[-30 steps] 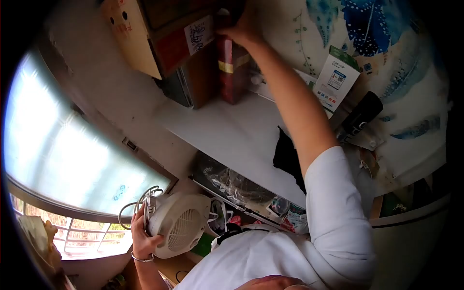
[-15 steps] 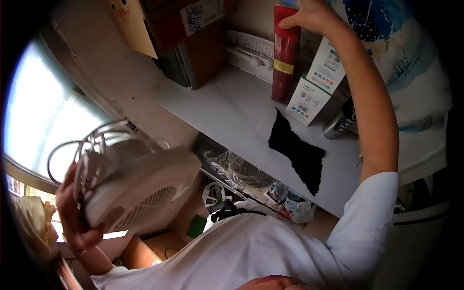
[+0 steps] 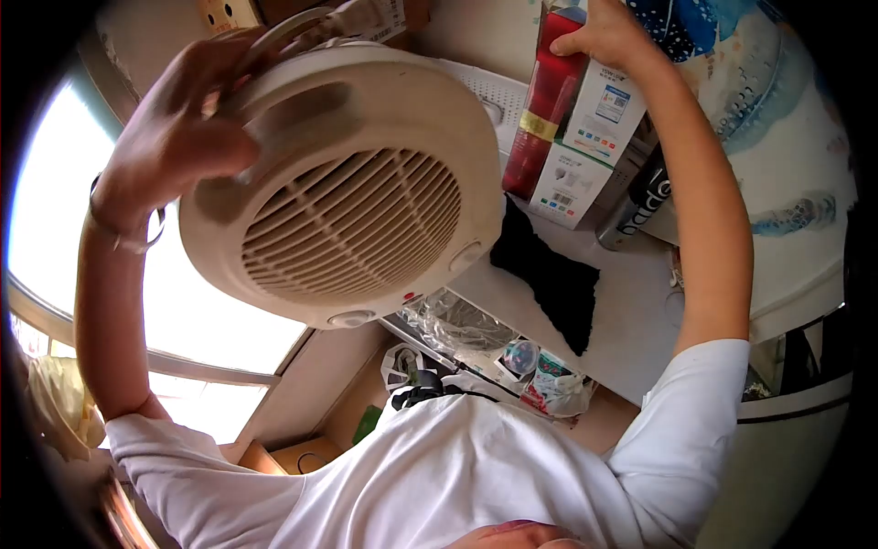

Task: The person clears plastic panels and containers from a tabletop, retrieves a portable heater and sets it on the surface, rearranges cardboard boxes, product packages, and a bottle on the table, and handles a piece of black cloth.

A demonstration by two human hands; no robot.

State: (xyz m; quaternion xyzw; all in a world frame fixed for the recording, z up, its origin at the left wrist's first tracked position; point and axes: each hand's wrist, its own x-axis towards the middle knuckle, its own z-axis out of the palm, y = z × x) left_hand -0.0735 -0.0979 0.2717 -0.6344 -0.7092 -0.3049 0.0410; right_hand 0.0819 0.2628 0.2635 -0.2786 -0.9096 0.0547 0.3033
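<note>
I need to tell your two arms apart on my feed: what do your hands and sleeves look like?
Both are bare, without gloves. The left hand has a thin, shiny bangle at its wrist; the right hand shows none. Both arms have plain white short sleeves.

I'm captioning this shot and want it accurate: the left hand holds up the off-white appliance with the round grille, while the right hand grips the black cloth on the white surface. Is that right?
Not quite: the head view shows the right hand gripping the tall red box near its top. The black cloth lies untouched on the white surface. The rest stands.
</note>
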